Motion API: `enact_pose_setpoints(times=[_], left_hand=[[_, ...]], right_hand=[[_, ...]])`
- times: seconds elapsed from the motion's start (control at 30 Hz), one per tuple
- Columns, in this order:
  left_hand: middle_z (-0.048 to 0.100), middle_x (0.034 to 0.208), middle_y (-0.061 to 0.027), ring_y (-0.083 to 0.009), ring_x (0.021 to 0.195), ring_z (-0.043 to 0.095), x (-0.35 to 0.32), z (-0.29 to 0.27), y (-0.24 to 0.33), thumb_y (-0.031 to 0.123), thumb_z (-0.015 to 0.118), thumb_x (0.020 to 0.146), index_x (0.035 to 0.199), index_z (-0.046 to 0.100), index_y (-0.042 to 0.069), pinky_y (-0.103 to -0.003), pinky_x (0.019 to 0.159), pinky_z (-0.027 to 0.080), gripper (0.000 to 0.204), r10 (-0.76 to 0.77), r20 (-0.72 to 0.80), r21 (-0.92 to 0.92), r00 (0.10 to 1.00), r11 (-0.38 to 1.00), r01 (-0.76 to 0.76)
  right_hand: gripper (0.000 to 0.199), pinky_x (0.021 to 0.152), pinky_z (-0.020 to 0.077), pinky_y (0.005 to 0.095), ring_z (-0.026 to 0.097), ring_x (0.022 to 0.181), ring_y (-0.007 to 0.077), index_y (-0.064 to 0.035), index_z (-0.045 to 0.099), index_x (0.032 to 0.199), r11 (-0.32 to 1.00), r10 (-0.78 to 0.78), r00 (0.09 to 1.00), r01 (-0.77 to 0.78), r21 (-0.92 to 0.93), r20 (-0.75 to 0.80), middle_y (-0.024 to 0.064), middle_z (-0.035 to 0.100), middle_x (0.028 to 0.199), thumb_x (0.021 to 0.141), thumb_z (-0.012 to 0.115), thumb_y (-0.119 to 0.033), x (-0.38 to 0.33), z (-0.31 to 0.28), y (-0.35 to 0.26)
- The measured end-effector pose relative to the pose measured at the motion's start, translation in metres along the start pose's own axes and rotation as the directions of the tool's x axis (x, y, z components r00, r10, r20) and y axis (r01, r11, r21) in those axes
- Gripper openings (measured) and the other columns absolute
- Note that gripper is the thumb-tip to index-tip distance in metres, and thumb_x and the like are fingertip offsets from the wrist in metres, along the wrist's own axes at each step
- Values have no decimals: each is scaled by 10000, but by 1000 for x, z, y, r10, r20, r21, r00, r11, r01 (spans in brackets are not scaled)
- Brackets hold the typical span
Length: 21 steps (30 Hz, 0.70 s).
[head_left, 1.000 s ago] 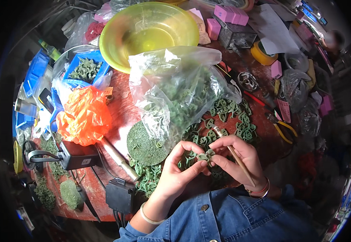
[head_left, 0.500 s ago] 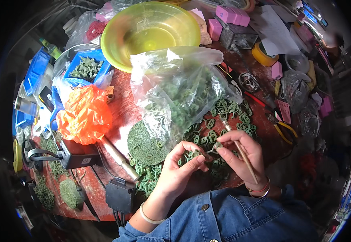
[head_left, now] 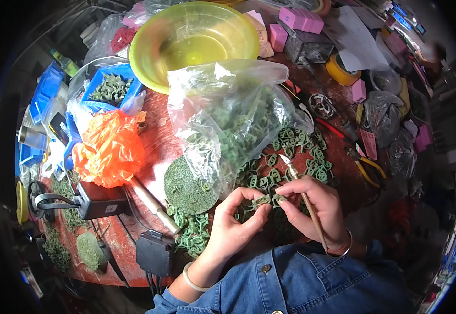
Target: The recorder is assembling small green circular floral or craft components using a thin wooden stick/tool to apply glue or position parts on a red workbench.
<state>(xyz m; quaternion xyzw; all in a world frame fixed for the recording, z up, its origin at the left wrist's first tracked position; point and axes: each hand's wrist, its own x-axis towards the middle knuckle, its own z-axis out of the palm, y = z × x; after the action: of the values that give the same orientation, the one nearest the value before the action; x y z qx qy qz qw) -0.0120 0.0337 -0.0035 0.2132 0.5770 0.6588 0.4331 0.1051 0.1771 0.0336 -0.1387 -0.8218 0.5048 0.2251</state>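
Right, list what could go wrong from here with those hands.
Two risks stand out. The right hand holds a slim knife-like tool with its pointed tip bare while its fingertips work close to the left hand, so a careless turn might nick a finger. Also, the small green piece pinched in the left hand could slip and be hard to pick out among the similar loose green pieces on the table.

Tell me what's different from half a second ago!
The right hand moved left, closer to the left hand. The right still holds the slim knife; the left still pinches a green piece. The clear bag and yellow bowl stayed put.
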Motion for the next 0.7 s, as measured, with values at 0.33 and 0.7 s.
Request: enact_pose_setpoints(times=[0.33, 0.7], left_hand=[[673, 897, -105, -128, 711, 631, 1, -5, 4, 30, 684, 882, 1003, 535, 26, -231, 573, 504, 192, -138, 185, -298, 973, 936, 189], [586, 1021, -59, -100, 739, 625, 2, -3, 8, -20, 697, 853, 1235, 548, 39, -210, 594, 518, 415, -108, 65, -308, 992, 943, 123]], right_hand=[[161, 792, 499, 264, 631, 888, 108, -5, 608, 1060, 915, 148, 981, -183, 360, 124, 53, 661, 962, 903, 640, -5, -1, -1, 17], [223, 717, 506, 291, 637, 813, 194, 10, 630, 1099, 968, -251, 967, 252, 7, -45, 123, 668, 978, 884, 611, -44, -4, -11, 7]])
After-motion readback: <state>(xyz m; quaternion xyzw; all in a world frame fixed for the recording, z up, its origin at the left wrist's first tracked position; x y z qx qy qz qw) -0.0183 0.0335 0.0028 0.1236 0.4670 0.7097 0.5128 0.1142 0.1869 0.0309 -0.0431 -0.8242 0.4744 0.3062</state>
